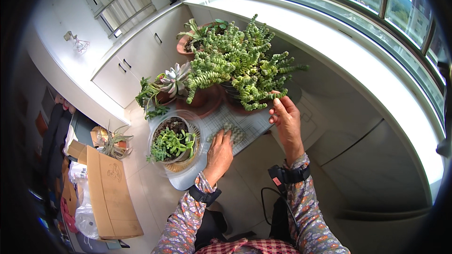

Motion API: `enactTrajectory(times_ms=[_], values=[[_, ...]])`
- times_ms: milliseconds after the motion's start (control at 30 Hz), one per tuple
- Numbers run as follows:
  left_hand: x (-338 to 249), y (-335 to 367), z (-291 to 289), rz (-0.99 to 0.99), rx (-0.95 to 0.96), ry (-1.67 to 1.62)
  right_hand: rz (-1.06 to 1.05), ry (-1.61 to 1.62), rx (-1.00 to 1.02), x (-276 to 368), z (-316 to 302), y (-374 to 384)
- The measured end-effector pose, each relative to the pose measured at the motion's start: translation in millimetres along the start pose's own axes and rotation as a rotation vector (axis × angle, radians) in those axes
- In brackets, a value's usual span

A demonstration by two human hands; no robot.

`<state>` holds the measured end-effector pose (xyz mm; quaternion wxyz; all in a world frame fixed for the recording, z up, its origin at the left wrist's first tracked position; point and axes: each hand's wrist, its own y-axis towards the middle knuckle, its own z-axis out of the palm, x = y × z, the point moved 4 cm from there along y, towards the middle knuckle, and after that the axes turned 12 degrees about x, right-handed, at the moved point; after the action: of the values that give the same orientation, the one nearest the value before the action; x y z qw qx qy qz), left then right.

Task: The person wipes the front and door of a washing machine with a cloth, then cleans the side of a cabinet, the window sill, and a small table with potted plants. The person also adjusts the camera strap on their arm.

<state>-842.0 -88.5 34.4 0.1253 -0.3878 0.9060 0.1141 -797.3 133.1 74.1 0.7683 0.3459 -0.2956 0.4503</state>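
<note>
A large trailing succulent (235, 56) with stacked, thick green leaves spreads over the far part of a small table (256, 127). At its near right side, my right hand (288, 122) pinches the tip of one stem between thumb and forefinger, the other fingers loosely bent. My left hand (220, 156) rests low over the table, fingers stretched forward and touching a small grey-green heap (233, 133) that looks like cut succulent stems. To its left, a pot of small green succulents (172, 142) stands within a clear plastic dish (151, 136).
A pale rosette succulent (175, 81) and a terracotta pot (182, 46) with another plant stand farther back. White cabinets (136, 63) and a windowsill (329, 37) border the table. An open cardboard box (113, 195) sits at left, near a spiky plant (115, 143).
</note>
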Motion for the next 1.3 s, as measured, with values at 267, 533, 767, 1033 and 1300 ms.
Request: enactTrajectory(times_ms=[267,533,767,1033,1300], values=[[-10.5,-20.2,-4.7,-0.03,-0.021,0.033,-0.023,-0.03,0.049,2.3,1.5,-0.7],[-20.8,32.9,14.8,0.059,-0.039,-0.037,-0.038,-0.064,0.035,-1.9,0.5,0.2],[-14.9,44.1,13.2,0.131,-0.088,-0.088,-0.034,-0.089,0.016,-4.1,-1.7,0.1],[-3.8,0.9,2.9,-0.006,-0.065,0.013,-0.195,-0.238,-0.029,10.1,10.0,-4.5],[-7.3,-6.2,4.5,-0.038,-0.055,0.082,-0.415,-0.527,0.065,27.2,31.8,-8.7]])
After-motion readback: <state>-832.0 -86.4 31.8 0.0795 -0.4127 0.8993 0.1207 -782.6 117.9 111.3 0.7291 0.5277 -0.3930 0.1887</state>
